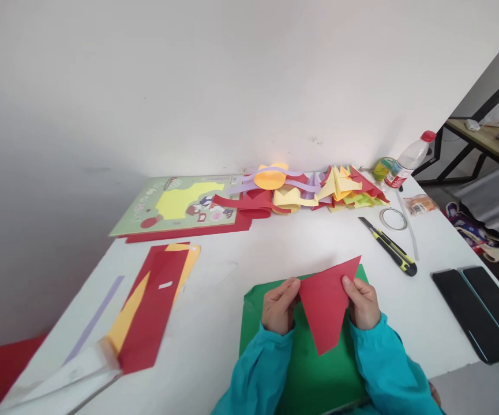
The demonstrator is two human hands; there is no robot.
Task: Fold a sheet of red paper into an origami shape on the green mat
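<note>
Both my hands hold up a piece of red paper (325,308), cut or folded to a shape with a pointed upper right corner and a narrow lower end. My left hand (280,305) pinches its upper left corner between thumb and fingers. At its right edge, my right hand (361,301) grips it with the thumb in front; the other fingers are partly hidden behind. Below the paper lies a green sheet or folder (310,380) at the table's near edge.
Folded paper shapes (340,187) and a green picture board (145,202) line the wall. Red paper strips (149,311) lie left. A utility knife (390,246), a tape ring (393,219), a bottle (411,158) and two phones (474,314) are on the right.
</note>
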